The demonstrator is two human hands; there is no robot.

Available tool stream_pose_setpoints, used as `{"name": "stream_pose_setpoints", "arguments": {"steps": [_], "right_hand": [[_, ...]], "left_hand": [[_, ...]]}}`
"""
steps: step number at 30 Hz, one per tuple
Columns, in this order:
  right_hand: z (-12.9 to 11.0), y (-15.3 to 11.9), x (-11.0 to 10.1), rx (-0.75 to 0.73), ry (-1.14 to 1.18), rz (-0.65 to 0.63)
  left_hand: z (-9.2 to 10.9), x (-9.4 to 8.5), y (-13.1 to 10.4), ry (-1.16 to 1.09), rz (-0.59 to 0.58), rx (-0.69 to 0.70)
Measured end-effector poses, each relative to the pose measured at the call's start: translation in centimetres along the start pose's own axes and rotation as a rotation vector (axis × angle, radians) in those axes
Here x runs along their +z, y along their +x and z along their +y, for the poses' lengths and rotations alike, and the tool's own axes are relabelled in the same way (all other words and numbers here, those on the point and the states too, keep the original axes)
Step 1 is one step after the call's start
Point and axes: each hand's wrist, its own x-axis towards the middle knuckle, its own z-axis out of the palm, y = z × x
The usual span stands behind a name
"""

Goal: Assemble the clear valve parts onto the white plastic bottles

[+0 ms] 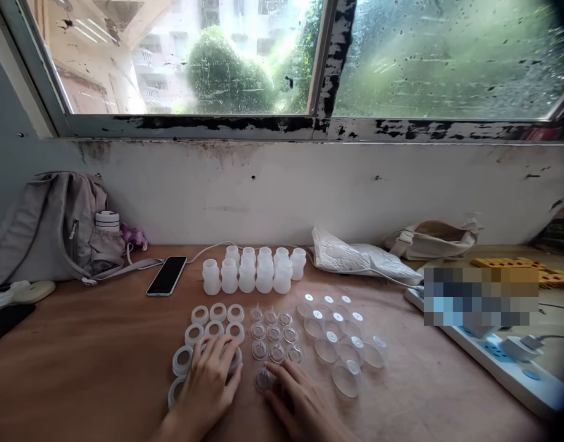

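Note:
My left hand [211,374] lies with its fingers stretched over the translucent screw rings [182,361], which stand in rows on the table. One ring is partly hidden between its thumb and index finger. With thumb and index finger, my right hand [305,399] holds the edge of a clear silicone nipple [262,379] on the table. Several more clear nipples [273,333] sit in rows just beyond it. To the right are round clear caps [326,350] with white tabs. Small frosted bottles [247,280] stand in two rows farther back.
A phone [167,275] lies left of the bottles. At the back left is a grey backpack [51,227]. A white plastic packet [356,255] and a beige bag [432,239] lie by the wall. A white power strip [498,359] with plugs and cables runs along the right.

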Motion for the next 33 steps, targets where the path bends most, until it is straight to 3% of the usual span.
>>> {"name": "stream_pose_setpoints", "arguments": {"steps": [6, 12, 16, 25, 33], "right_hand": [[-0.1, 0.1, -0.2, 0.051, 0.064, 0.006], [0.1, -0.2, -0.4, 0.020, 0.259, 0.255], [-0.2, -0.3, -0.5, -0.065, 0.253, 0.388], [-1.1, -0.6, -1.1, -0.253, 0.227, 0.218], [-1.3, -0.9, -1.3, -0.225, 0.165, 0.218]], "left_hand": [[1.2, -0.7, 0.0, -0.192, 0.024, 0.024], [1.8, -0.1, -0.6, -0.411, 0.057, 0.111], [2.5, 0.5, -0.9, -0.572, 0.039, 0.085], [3.6, 0.2, -0.7, -0.755, -0.100, -0.050], [3.6, 0.1, -0.8, -0.701, -0.087, -0.026]]}}
